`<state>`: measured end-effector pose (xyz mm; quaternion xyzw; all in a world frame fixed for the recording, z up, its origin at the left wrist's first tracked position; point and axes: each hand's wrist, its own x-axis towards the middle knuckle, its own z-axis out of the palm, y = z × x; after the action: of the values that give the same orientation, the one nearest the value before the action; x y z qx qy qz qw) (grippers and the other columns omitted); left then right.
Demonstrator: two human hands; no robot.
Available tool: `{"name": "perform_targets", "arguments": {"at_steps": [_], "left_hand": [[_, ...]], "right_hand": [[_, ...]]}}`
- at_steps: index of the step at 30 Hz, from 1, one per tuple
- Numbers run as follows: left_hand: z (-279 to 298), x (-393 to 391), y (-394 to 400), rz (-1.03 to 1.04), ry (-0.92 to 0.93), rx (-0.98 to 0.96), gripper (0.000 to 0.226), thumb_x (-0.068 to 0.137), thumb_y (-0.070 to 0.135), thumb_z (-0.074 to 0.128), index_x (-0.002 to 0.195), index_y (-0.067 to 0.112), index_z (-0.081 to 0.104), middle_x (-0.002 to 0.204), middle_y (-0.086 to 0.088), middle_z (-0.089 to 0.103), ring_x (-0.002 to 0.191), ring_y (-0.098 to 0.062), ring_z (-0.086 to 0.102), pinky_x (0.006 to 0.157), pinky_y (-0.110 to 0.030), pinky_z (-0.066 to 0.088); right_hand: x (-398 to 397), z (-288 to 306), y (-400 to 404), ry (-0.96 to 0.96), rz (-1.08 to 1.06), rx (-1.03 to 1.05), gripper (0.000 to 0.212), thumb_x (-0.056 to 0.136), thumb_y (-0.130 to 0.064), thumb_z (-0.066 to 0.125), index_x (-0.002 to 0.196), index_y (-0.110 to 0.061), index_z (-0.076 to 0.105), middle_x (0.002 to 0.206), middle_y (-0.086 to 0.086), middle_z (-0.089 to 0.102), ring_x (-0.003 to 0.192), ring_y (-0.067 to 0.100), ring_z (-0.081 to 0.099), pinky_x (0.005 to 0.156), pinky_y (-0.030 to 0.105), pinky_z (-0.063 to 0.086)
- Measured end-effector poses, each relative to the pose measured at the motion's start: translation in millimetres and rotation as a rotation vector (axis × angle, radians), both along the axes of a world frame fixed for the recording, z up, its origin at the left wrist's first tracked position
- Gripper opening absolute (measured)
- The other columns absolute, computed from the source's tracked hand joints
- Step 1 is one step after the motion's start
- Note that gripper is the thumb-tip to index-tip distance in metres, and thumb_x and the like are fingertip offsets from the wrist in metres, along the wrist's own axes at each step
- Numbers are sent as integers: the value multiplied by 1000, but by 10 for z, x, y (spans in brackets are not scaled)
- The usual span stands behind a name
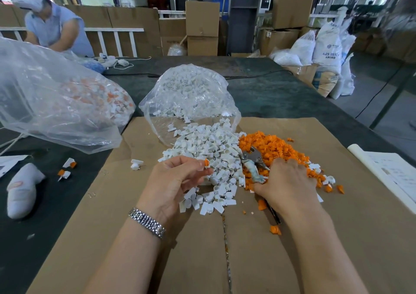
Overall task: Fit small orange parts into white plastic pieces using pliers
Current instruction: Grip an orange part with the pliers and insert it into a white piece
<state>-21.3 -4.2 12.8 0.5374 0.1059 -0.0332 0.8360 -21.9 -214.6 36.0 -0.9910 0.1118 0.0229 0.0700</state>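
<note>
A heap of white plastic pieces [209, 149] spills from a clear bag [191, 97] onto the cardboard sheet [247, 248]. Beside it on the right lies a pile of small orange parts [272, 146]. My left hand [177, 181] pinches a white piece with an orange part [206, 163] between thumb and fingertips, just above the white heap. My right hand [288, 185] grips the handles of the pliers [253, 160], palm down over the orange pile; the metal jaws point away from me towards the piles.
A large clear bag [56, 104] of assembled white-and-orange pieces lies at the left. Two assembled pieces [67, 168] and a white glove [21, 190] sit on the dark table. Papers [391, 172] lie at the right. Another person [54, 21] works at the far left.
</note>
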Motion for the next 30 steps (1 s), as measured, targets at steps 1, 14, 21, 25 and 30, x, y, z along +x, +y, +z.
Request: {"name": "perform_targets", "arguments": {"at_steps": [1, 14, 21, 25, 30], "left_hand": [[0, 1, 5, -3, 5, 5, 24, 70, 4, 82, 88, -5, 70, 105, -29, 73, 92, -30, 77, 61, -21, 60], [26, -1, 20, -9, -43, -32, 40, 61, 14, 85, 92, -5, 72, 98, -21, 77, 93, -27, 76, 66, -22, 59], [19, 13, 26, 12, -46, -70, 35, 64, 12, 85, 92, -4, 72, 100, -21, 77, 95, -27, 76, 65, -21, 59], [23, 36, 22, 31, -53, -77, 32, 75, 11, 82, 100, -5, 71, 92, -14, 78, 92, -21, 76, 60, -19, 55], [60, 76, 52, 71, -84, -111, 39, 69, 20, 83, 101, -1, 74, 95, -10, 77, 86, -15, 73, 61, -18, 53]], "right_hand": [[-2, 6, 16, -10, -2, -16, 57, 88, -52, 68, 122, -9, 54, 126, 13, 53, 122, 34, 48, 100, 51, 44], [56, 264, -51, -38, 113, 682, 13, 96, -4, 51, 88, -3, 60, 93, 20, 69, 81, 28, 72, 75, 43, 61], [-62, 312, 36, 93, 164, 1002, 25, 95, 3, 43, 105, -17, 54, 106, 9, 66, 104, 21, 71, 89, 50, 58], [-157, 273, 141, 178, 240, 1066, 26, 97, 3, 43, 106, -21, 45, 104, 7, 73, 92, 12, 76, 94, 48, 58], [-266, 173, 308, 126, 376, 803, 34, 97, -18, 47, 114, -43, 30, 101, 2, 69, 83, 11, 74, 83, 43, 61]]}}
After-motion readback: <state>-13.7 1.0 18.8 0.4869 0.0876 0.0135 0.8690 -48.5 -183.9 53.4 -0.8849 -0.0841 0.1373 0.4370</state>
